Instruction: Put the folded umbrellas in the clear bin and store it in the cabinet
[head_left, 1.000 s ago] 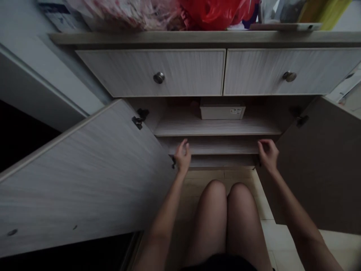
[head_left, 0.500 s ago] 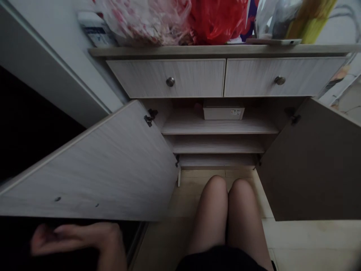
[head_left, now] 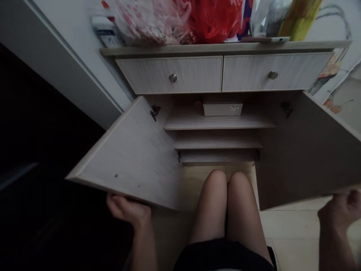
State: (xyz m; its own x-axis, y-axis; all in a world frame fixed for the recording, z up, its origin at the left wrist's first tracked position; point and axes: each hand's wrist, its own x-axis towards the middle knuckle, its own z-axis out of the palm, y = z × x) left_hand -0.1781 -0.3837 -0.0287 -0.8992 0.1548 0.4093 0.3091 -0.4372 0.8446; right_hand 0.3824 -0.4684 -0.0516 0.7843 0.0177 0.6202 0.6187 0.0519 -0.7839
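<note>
A pale wood-grain cabinet stands ahead with its left door and right door standing ajar. My left hand is at the lower edge of the left door, its fingers curled and partly hidden behind the panel. At the lower outer edge of the right door is my right hand, fingers folded in; whatever it may grip is hidden. On the top inner shelf sits a white box. Lower shelves show beneath it.
Two closed drawers with round knobs run above the doors. The cabinet top carries a pink-white bag, a red bag, a bottle and a phone-like slab. My knees are in front of the shelves.
The left door has swung inward, with my left hand now at its edge. My right hand has come into view by the right door, which is also slightly more closed.
</note>
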